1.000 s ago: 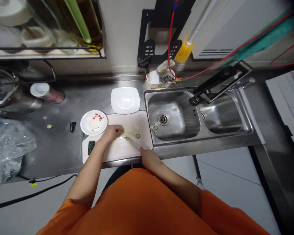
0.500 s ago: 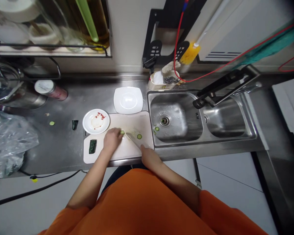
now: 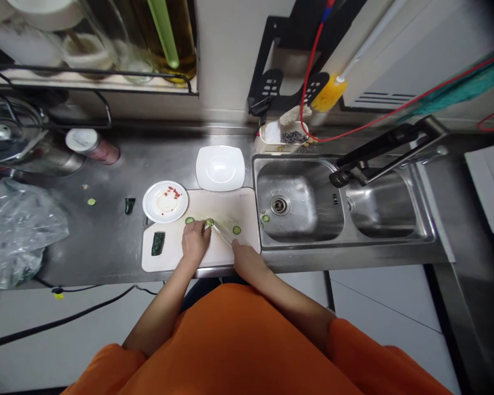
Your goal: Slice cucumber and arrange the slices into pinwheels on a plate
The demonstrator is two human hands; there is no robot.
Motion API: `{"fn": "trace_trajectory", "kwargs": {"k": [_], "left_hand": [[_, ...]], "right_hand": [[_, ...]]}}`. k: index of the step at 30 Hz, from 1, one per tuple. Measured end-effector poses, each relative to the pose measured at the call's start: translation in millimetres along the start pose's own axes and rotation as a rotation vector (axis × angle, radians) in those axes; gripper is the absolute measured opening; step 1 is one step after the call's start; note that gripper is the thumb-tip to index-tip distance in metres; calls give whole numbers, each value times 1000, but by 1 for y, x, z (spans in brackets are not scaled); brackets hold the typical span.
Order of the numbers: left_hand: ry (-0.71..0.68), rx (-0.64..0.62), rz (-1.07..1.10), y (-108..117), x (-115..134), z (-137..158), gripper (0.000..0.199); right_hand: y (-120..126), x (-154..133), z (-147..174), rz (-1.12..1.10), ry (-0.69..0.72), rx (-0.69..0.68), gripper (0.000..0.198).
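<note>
My left hand (image 3: 195, 241) rests on the white cutting board (image 3: 173, 258), its fingers closed around a small cucumber piece (image 3: 209, 222) whose pale cut end shows. My right hand (image 3: 249, 262) grips a knife (image 3: 223, 233) by its handle, which the fingers hide. The blade points up and left, its tip at the held piece. Just beyond my left fingers lies a cucumber slice (image 3: 190, 220). Another round slice (image 3: 236, 230) is on the board right of the blade. A dark green cucumber chunk (image 3: 157, 243) sits near the board's left end.
A small plate (image 3: 151, 211) with red bits overlaps the board's upper left corner. Behind the board stands a white square dish (image 3: 220, 167). To the right is a steel sink (image 3: 302, 189) with a black faucet (image 3: 366, 156). A plastic bag (image 3: 20, 236) lies at far left.
My left hand has shifted slightly right, and a cucumber slice now shows beyond its fingers. My right hand and the knife have moved slightly left. The whole view has shifted a little.
</note>
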State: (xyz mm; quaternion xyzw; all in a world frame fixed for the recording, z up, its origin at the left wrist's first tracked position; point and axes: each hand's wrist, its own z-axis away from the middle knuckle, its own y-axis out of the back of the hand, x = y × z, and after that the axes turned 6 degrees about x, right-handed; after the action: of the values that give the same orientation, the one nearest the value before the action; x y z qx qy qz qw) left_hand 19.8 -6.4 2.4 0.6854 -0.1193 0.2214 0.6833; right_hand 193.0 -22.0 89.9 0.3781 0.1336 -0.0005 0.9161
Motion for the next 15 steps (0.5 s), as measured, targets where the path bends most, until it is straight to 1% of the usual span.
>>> {"fn": "trace_trajectory", "kwargs": {"k": [8, 15], "left_hand": [[3, -4, 10, 1, 1, -1, 29], [19, -9, 18, 0, 1, -2, 28]], "right_hand": [[0, -1, 0, -22, 2, 1, 35], [-3, -3, -2, -31, 6, 13, 32]]}}
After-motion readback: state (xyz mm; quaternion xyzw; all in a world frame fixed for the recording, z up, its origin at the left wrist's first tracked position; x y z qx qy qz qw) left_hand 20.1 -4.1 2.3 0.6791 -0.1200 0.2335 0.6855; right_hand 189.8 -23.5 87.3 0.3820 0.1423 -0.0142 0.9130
